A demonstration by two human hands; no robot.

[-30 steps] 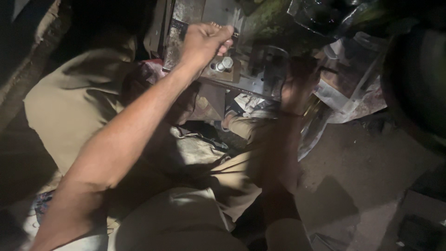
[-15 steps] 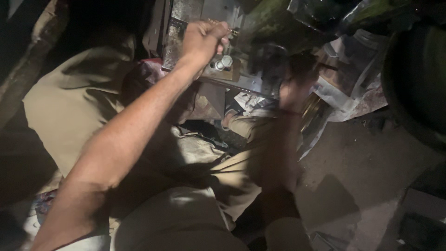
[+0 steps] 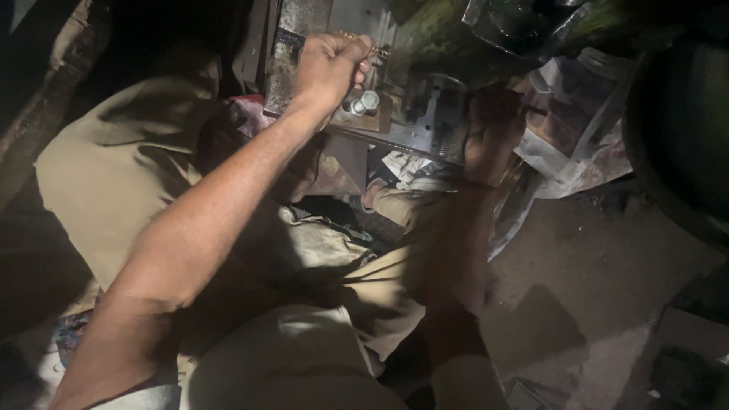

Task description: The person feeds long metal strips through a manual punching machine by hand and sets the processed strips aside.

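Your left hand (image 3: 328,67) sits in the upper middle of the frame, fingers curled into a fist around a thin brass-coloured piece (image 3: 363,44) whose end pokes out toward the right of your knuckles. It hovers over the grey metal machine block (image 3: 425,121) running across the top of the frame, just above two shiny bolt heads (image 3: 363,102) on a small tan plate. Your right hand (image 3: 492,135) lies in deep shadow right of centre, pressed against the block's right end; you cannot tell whether it grips anything. Your khaki-clad knees (image 3: 129,175) fill the left and lower frame, and crumpled plastic sheeting (image 3: 566,156) lies at the upper right
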